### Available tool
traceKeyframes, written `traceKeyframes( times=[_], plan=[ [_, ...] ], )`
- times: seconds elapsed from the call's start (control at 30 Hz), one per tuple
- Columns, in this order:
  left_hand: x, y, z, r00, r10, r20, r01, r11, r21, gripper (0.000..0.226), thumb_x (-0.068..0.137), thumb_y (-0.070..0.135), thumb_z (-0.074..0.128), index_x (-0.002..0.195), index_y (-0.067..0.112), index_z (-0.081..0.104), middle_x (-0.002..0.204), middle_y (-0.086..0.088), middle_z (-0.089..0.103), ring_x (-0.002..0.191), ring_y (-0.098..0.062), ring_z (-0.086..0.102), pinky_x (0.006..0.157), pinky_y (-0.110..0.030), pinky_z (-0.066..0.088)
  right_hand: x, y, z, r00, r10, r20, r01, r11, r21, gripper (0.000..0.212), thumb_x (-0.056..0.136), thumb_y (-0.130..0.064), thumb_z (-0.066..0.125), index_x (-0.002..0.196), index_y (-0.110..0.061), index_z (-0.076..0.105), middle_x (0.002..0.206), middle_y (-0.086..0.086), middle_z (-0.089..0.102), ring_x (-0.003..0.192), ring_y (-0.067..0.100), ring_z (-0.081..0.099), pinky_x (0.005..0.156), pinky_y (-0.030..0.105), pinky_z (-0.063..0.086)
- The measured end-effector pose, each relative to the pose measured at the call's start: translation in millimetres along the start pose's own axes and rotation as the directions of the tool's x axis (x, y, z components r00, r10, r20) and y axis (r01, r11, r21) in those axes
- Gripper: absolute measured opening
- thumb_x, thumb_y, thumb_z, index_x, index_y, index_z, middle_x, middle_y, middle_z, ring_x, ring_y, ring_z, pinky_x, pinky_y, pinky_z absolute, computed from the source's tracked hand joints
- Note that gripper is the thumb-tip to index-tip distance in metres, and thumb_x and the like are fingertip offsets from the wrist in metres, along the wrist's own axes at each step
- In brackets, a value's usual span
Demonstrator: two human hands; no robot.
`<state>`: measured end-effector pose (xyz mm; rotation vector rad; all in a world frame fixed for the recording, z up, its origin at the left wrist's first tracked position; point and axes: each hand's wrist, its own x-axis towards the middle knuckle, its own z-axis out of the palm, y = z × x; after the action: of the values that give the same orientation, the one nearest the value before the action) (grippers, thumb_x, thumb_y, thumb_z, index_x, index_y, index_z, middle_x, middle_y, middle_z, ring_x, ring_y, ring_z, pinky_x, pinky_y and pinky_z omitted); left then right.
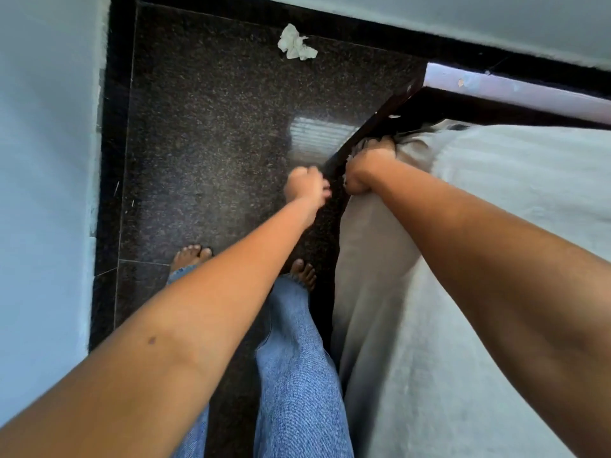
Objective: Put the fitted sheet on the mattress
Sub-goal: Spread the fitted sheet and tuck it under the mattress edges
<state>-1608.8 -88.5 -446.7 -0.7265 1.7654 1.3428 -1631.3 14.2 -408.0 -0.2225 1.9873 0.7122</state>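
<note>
The right hand (pixel 370 166) clenches a bunch of the sheet (pixel 496 200) at the bed's far corner, against the dark frame (pixel 373 127). The sheet covers the bed top and hangs down the side next to the person's legs. The left hand (pixel 305 188) is curled just beside the frame's edge and blurred; I cannot tell whether it holds anything.

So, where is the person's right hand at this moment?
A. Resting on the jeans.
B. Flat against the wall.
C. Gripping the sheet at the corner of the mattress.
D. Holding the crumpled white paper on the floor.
C: the right hand has its fingers curled into the pale sheet at the corner, next to the dark bed frame. The crumpled paper lies apart on the floor.
</note>
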Motion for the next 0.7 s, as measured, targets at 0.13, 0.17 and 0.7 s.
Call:
traceKeyframes(
  times=[0.13, 0.17, 0.7],
  plan=[
    [-64, -57, -7, 0.942, -0.138, 0.305, 0.085, 0.980, 0.179, 0.030, 0.096, 0.005, 0.037, 0.113, 0.007, 0.061, 0.080, -0.003, 0.060, 0.055, -0.006, 0.055, 0.052, -0.019, 0.037, -6, 1, -6, 0.991, 0.053, -0.126, -0.017, 0.961, 0.276, 0.039, 0.093, -0.027, 0.048, 0.128, -0.014, 0.054, 0.135, 0.010, 0.053, 0.124, 0.029, 0.050, 0.092, 0.036, 0.043],
    [-70, -66, -2, 0.928, -0.103, 0.359, 0.041, 0.984, 0.175, 0.034, 0.096, 0.003, 0.036, 0.122, 0.005, 0.058, 0.092, -0.008, 0.064, 0.072, -0.012, 0.058, 0.061, -0.021, 0.041, -10, 3, -9, 0.980, 0.078, -0.184, -0.013, 0.944, 0.331, 0.033, 0.093, -0.020, 0.048, 0.124, -0.012, 0.057, 0.130, 0.011, 0.056, 0.119, 0.030, 0.054, 0.085, 0.034, 0.044],
    [122, -265, -257, 0.996, 0.088, 0.031, -0.030, -0.009, 0.999, 0.039, 0.087, 0.031, 0.050, 0.123, 0.016, 0.048, 0.125, -0.013, 0.047, 0.113, -0.034, 0.045, 0.096, -0.047, 0.038, -55, -53, 23, 0.981, -0.186, -0.046, 0.176, 0.970, -0.168, 0.044, 0.100, -0.031, 0.026, 0.140, -0.021, 0.042, 0.147, 0.001, 0.040, 0.137, 0.020, 0.032, 0.108, 0.034, 0.021]
  ],
)
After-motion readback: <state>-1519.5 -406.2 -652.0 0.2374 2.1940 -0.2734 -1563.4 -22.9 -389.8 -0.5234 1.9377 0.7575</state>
